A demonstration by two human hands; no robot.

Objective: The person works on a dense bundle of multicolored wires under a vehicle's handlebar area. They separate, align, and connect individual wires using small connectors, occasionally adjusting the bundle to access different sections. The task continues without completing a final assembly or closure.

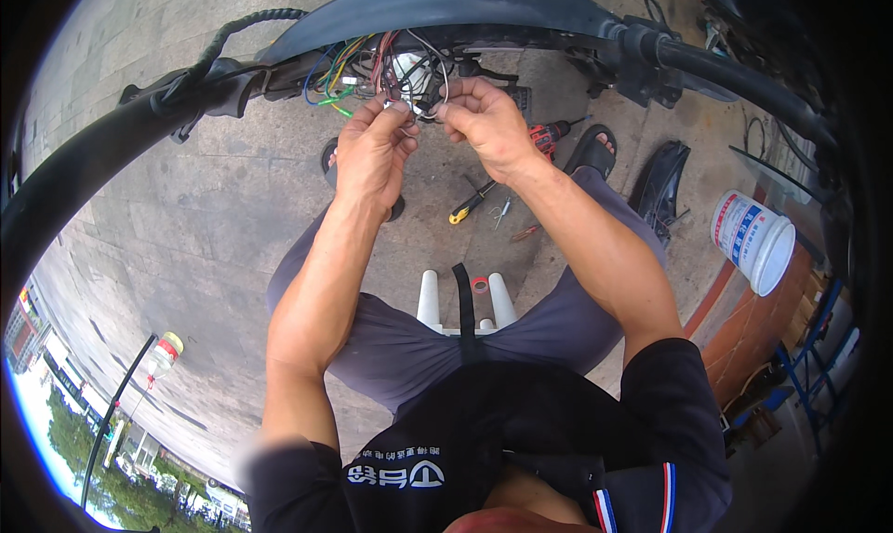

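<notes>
Red, green and pale wires [381, 57] spilled from the near edge of a dark, curved panel [446, 3]. The left hand [377, 144] and right hand [488, 128] each pinched thin wires among them, close together; exactly which ends they held was too small to tell. Good handling probably called for short, light grips, steady wrists and no tugging on neighbouring strands.
</notes>
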